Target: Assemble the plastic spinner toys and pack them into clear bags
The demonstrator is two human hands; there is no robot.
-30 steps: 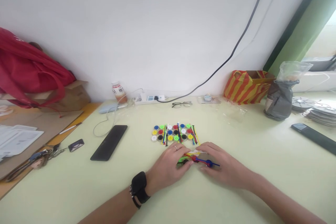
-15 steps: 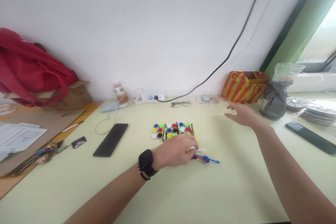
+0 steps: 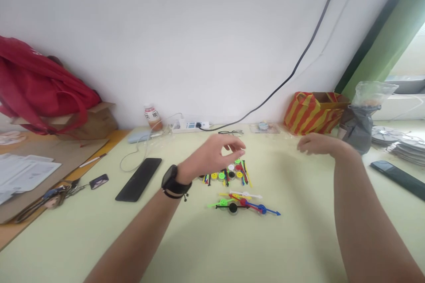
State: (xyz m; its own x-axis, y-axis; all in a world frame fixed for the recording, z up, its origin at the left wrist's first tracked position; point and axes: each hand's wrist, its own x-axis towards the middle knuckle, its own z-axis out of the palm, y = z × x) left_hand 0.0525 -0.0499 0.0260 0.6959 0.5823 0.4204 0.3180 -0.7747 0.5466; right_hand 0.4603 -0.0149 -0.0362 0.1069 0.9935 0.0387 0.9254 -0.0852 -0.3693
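My left hand (image 3: 219, 152), with a black smartwatch (image 3: 172, 181) on the wrist, hovers over a block of coloured round discs (image 3: 231, 174) and thin plastic arrows (image 3: 245, 172). Its thumb and fingers are apart, holding nothing, and they hide part of the block. Nearer to me lies an overlapping group of arrow spinners: green (image 3: 223, 202), black (image 3: 233, 208), red (image 3: 243, 202), blue (image 3: 262, 209) and white (image 3: 246, 194), plus yellow. Off to the right, my right hand (image 3: 317, 144) is raised above the table, fingers loosely bent downward with nothing seen in them.
A black phone (image 3: 139, 180) lies left of the block, another phone (image 3: 403, 179) far right. Glasses (image 3: 230, 132), a power strip (image 3: 189, 127) and a bottle (image 3: 152, 117) sit by the wall. A striped bag (image 3: 312, 112) and grey bag (image 3: 358, 126) stand at right.
My left hand has lifted from the near spinners and moved up over the block, uncovering the spinner group with the white one in it. My right hand has shifted slightly right, its fingers now bent lower.
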